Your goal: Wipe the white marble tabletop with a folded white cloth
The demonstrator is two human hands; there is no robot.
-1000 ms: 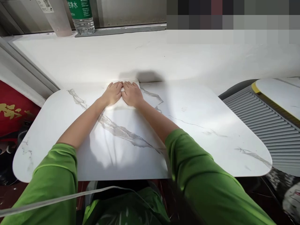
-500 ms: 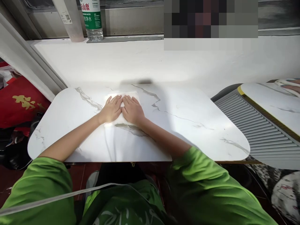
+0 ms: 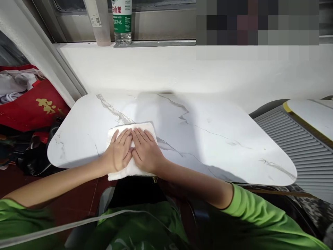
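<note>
A white cloth [image 3: 142, 126] lies spread on the marble-patterned white tabletop [image 3: 221, 139], its lower edge hanging a little past the table's front edge. My left hand [image 3: 118, 151] presses flat on the cloth's left half, fingers stretched out and pointing away from me. Beside it my right hand [image 3: 146, 149] also lies flat on the cloth, fingers extended. The two hands touch or nearly touch at the index fingers and thumbs. Parts of the cloth are hidden under both palms.
On the ledge behind the table stand a water bottle [image 3: 122, 24] with a green label and a tall translucent container [image 3: 98, 24]. A red bag [image 3: 39, 104] sits at the left. A second table [image 3: 312, 111] with a grey ribbed side stands at the right.
Both hands and the cloth have slid toward me, from the middle of the tabletop to its front edge. The camera view has shifted slightly left.
</note>
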